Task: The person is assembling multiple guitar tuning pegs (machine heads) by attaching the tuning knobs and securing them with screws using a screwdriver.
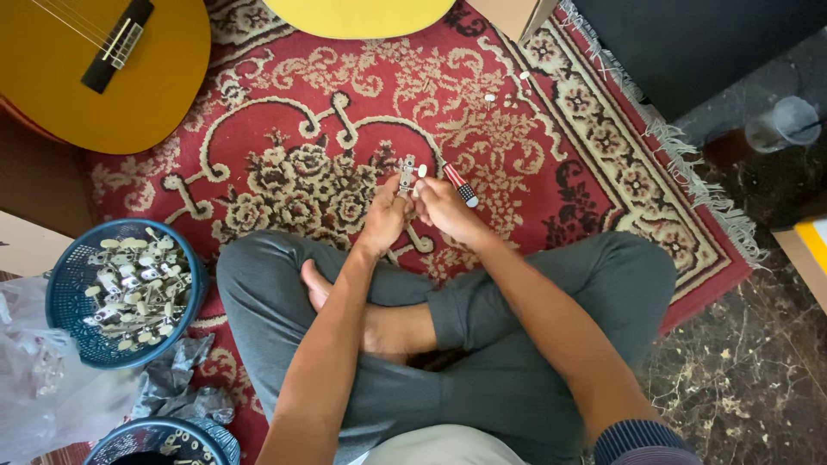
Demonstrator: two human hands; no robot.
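The person sits cross-legged on a red patterned rug [551, 146], both forearms reaching forward over the knees so that the hands meet in front of the crossed legs. The left hand [385, 215] is raised with its fingers closed around the lower part of a small metal tuning-machine strip [407, 175], holding it upright just above the rug. The right hand [444, 209] presses in close beside it, touching or nearly touching the left, its fingers curled shut around a screwdriver with a red-and-white striped handle [460, 185] whose handle sticks out up and to the right; the tip is hidden between the hands. The strip is narrow, silvery and flat, with a pale cream knob [422, 170] standing out from its right side near the top. To the person's left a blue plastic basket [65, 293] holds a heap of like metal strips with cream knobs, and a second blue basket [211, 435] shows at the lower edge, with crumpled grey wrapping [177, 387] between them. A yellow guitar body [103, 69] lies at the upper left, and a few small white bits [489, 98] are scattered on the rug beyond the hands.
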